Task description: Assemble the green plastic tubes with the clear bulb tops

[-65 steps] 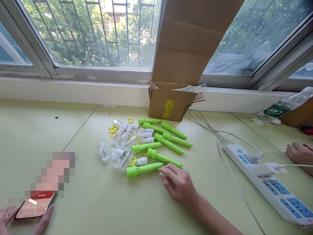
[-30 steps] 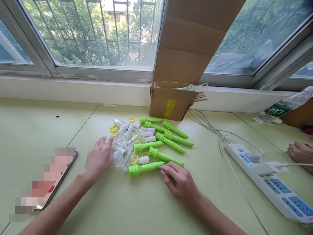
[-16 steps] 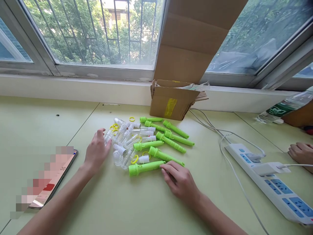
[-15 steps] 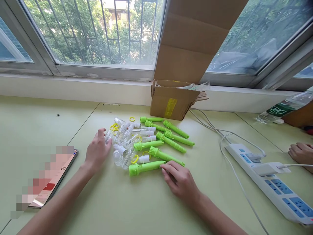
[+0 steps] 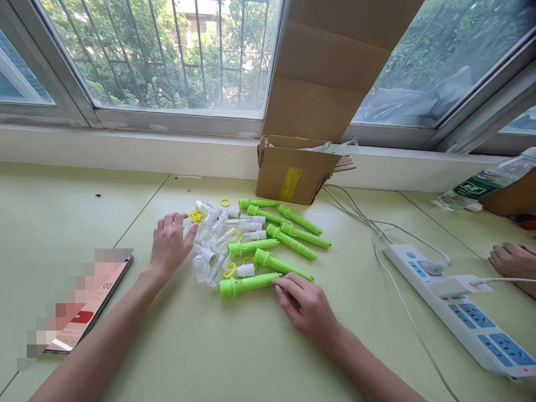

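My left hand (image 5: pixel 171 241) is at the left edge of a pile of clear plastic tubes (image 5: pixel 220 237). Its thumb and curled fingers are apart, around the end of one clear piece, which they partly cover. Yellow rings (image 5: pixel 196 215) lie just beyond its fingertips. My right hand (image 5: pixel 309 304) rests on the table with bent fingers, its fingertips at the narrow tip of the nearest green plastic tube (image 5: pixel 247 285). That tube has a threaded end pointing left. More green tubes (image 5: pixel 291 241) lie behind it. White caps (image 5: pixel 245 270) sit among the clear tubes.
A phone (image 5: pixel 96 301) lies left of my left arm. An open cardboard box (image 5: pixel 276 173) stands against the sill. On the right are a power strip (image 5: pixel 452 304) with cables, a plastic bottle (image 5: pixel 481 184) and another person's hand (image 5: pixel 513 259).
My left hand has shifted slightly right and up over the clear tubes' edge, its fingers bending more. The right hand stays at the green tube's tip.
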